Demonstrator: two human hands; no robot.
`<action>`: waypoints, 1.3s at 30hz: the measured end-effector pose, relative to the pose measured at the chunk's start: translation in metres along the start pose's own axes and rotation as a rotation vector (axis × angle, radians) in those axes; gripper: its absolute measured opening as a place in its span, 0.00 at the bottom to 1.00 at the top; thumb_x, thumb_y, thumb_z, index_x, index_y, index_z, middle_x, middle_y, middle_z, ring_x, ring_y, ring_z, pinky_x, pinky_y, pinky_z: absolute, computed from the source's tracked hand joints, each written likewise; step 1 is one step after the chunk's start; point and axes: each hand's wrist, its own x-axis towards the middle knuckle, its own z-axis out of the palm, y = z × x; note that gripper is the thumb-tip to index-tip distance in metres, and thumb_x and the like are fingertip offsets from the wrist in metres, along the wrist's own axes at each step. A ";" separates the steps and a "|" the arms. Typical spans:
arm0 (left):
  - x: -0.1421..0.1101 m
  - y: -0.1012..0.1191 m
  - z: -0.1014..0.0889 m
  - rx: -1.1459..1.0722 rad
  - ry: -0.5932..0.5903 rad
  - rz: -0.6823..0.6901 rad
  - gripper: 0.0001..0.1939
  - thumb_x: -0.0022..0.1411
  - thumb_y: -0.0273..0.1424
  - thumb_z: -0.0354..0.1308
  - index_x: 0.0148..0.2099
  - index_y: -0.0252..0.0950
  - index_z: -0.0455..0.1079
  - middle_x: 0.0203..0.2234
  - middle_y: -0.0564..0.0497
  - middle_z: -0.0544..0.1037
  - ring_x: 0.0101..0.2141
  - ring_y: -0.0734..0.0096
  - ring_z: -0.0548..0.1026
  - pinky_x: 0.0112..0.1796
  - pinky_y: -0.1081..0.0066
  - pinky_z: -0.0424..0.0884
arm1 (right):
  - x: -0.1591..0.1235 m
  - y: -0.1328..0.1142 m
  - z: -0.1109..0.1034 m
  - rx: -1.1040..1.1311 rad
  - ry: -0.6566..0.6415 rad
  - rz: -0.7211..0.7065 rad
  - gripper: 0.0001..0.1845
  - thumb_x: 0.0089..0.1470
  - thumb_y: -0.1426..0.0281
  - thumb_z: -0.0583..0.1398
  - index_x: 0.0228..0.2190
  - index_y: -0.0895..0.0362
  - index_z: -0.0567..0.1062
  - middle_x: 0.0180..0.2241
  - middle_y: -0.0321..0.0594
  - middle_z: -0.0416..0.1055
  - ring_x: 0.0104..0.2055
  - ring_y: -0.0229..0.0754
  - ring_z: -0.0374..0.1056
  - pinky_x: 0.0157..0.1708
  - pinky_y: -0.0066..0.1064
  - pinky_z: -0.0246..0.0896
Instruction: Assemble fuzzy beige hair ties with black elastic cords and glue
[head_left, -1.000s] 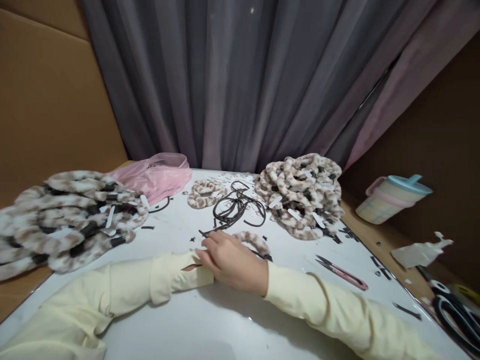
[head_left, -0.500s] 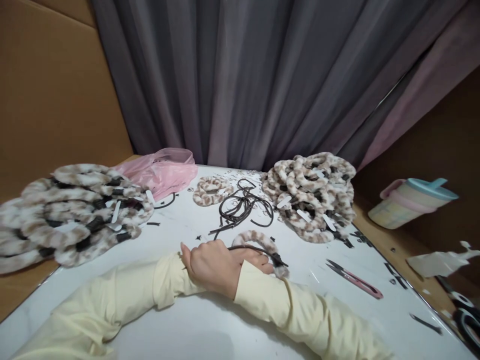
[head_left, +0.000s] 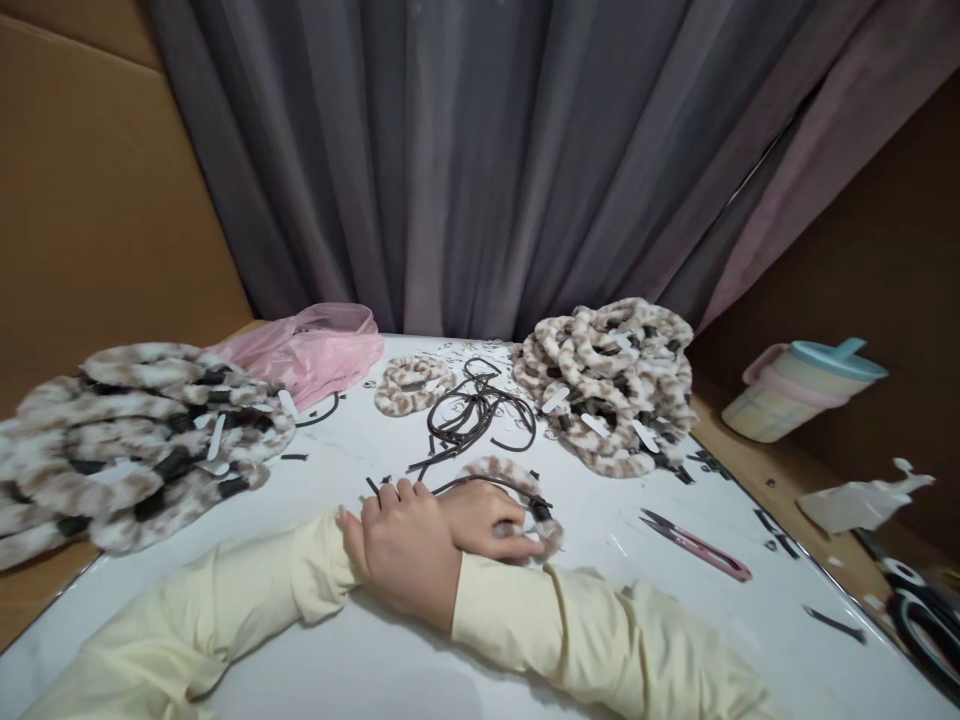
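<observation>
While R hand (head_left: 405, 550) lies palm-down over L hand's wrist, fingers loosely bent, L hand (head_left: 480, 520) pokes out beyond it, index stretched, rest part-curled; can't tell if either grips anything. Furry piece (head_left: 491, 467) curves just past & beside L hand. White tabletop (head_left: 315, 675), furry heap (head_left: 607, 370) far R, grey curtain (head_left: 450, 150) behind.

Beyond the right hand (head_left: 409, 550) lies a looped, thin black cord (head_left: 469, 435). A brown-and-white plush ring heap (head_left: 142, 407) lies to the hand's left, slim pink-handled metal snips (head_left: 701, 548) to its right.
</observation>
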 end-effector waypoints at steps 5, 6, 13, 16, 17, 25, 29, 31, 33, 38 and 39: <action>0.006 -0.004 -0.003 -0.116 0.063 -0.144 0.21 0.62 0.39 0.50 0.20 0.34 0.63 0.13 0.58 0.60 0.19 0.79 0.58 0.21 0.77 0.55 | 0.006 0.002 0.007 -0.049 0.134 -0.096 0.25 0.61 0.63 0.47 0.22 0.62 0.73 0.21 0.48 0.72 0.25 0.48 0.70 0.22 0.35 0.59; 0.008 -0.006 -0.003 -0.127 0.075 -0.160 0.21 0.62 0.39 0.49 0.21 0.34 0.63 0.13 0.58 0.60 0.18 0.80 0.58 0.20 0.77 0.54 | 0.008 0.003 0.007 -0.056 0.136 -0.101 0.26 0.61 0.62 0.46 0.21 0.62 0.73 0.20 0.48 0.72 0.24 0.48 0.70 0.20 0.34 0.58; 0.012 -0.008 -0.003 -0.036 0.121 -0.180 0.20 0.64 0.36 0.43 0.23 0.34 0.64 0.15 0.56 0.64 0.18 0.77 0.60 0.20 0.77 0.55 | 0.016 0.008 -0.002 -0.031 0.028 -0.088 0.26 0.61 0.63 0.47 0.22 0.62 0.75 0.21 0.48 0.74 0.23 0.46 0.71 0.19 0.32 0.57; 0.007 0.000 0.000 0.074 0.099 -0.109 0.16 0.61 0.32 0.47 0.22 0.34 0.64 0.18 0.52 0.68 0.22 0.73 0.65 0.25 0.74 0.58 | 0.013 0.005 -0.004 -0.015 0.012 -0.086 0.23 0.59 0.63 0.49 0.24 0.62 0.76 0.21 0.48 0.74 0.25 0.46 0.71 0.22 0.33 0.59; 0.006 0.002 0.000 0.105 0.079 -0.073 0.14 0.59 0.30 0.49 0.23 0.34 0.64 0.20 0.51 0.70 0.24 0.71 0.67 0.27 0.73 0.60 | 0.012 0.005 -0.004 -0.005 -0.002 -0.088 0.23 0.59 0.64 0.49 0.24 0.62 0.76 0.22 0.47 0.74 0.25 0.46 0.71 0.23 0.34 0.59; 0.004 0.005 0.000 0.179 0.035 -0.052 0.12 0.59 0.28 0.49 0.23 0.34 0.65 0.23 0.49 0.74 0.27 0.69 0.71 0.28 0.72 0.60 | 0.010 0.005 -0.008 0.033 -0.088 -0.083 0.24 0.60 0.64 0.47 0.26 0.61 0.78 0.23 0.46 0.76 0.25 0.46 0.72 0.23 0.34 0.60; 0.008 0.000 -0.001 0.103 0.049 -0.169 0.15 0.60 0.31 0.50 0.22 0.35 0.67 0.17 0.53 0.71 0.21 0.74 0.68 0.23 0.75 0.57 | 0.012 0.005 -0.015 0.045 -0.122 -0.029 0.25 0.61 0.64 0.46 0.26 0.60 0.78 0.23 0.46 0.76 0.25 0.46 0.73 0.23 0.34 0.61; 0.009 0.000 -0.002 0.047 0.032 -0.205 0.18 0.63 0.35 0.47 0.24 0.35 0.69 0.14 0.55 0.69 0.18 0.77 0.66 0.20 0.76 0.56 | 0.013 0.004 -0.016 0.043 -0.118 -0.019 0.26 0.61 0.64 0.46 0.25 0.60 0.78 0.22 0.46 0.76 0.25 0.46 0.73 0.22 0.34 0.61; 0.010 0.002 -0.002 0.007 0.022 -0.222 0.21 0.65 0.36 0.43 0.27 0.34 0.71 0.13 0.56 0.68 0.16 0.79 0.64 0.19 0.77 0.56 | 0.013 0.002 -0.016 0.042 -0.114 -0.032 0.26 0.61 0.65 0.46 0.25 0.61 0.78 0.22 0.47 0.76 0.25 0.46 0.73 0.21 0.33 0.61; 0.005 0.007 0.001 0.028 0.042 -0.193 0.17 0.62 0.33 0.48 0.24 0.34 0.69 0.16 0.54 0.70 0.20 0.75 0.67 0.23 0.76 0.58 | 0.010 0.001 -0.012 0.051 -0.116 -0.042 0.25 0.61 0.65 0.46 0.25 0.62 0.77 0.23 0.47 0.76 0.25 0.46 0.73 0.22 0.33 0.61; 0.004 0.007 0.002 0.044 0.046 -0.171 0.16 0.61 0.32 0.48 0.24 0.34 0.68 0.18 0.53 0.71 0.22 0.74 0.68 0.25 0.75 0.59 | 0.009 0.001 -0.012 0.056 -0.117 -0.040 0.25 0.61 0.65 0.47 0.25 0.62 0.77 0.23 0.47 0.76 0.25 0.46 0.73 0.22 0.33 0.61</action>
